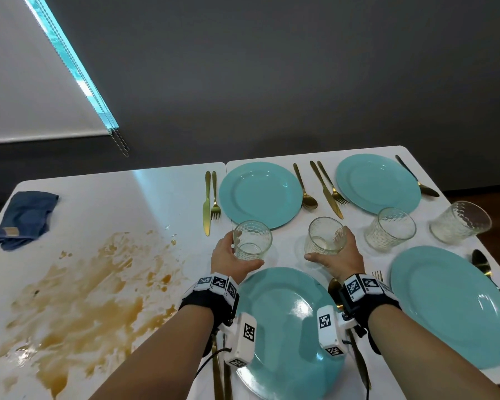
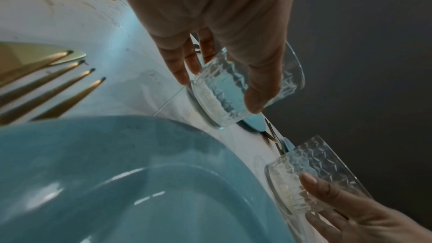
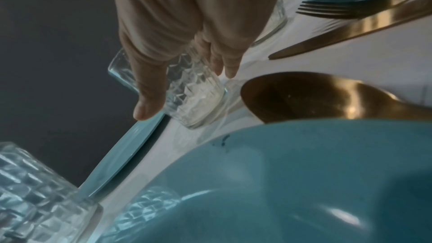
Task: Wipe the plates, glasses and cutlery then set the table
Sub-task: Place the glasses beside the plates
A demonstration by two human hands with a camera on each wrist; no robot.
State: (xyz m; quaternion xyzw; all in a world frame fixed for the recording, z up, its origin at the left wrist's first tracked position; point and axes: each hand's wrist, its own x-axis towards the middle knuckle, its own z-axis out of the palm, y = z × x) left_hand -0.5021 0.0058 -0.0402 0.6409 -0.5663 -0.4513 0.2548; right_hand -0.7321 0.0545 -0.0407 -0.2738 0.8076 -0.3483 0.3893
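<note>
Both hands hold patterned clear glasses standing on the white table, just beyond the near teal plate. My left hand wraps thumb and fingers round the left glass, seen close in the left wrist view. My right hand grips the middle glass the same way. Two more glasses stand to the right. Three other teal plates lie with gold cutlery beside them.
A wide brown spill covers the left half of the table. A crumpled blue cloth lies at the far left corner. A gold spoon and a fork flank the near plate. A dark wall stands behind.
</note>
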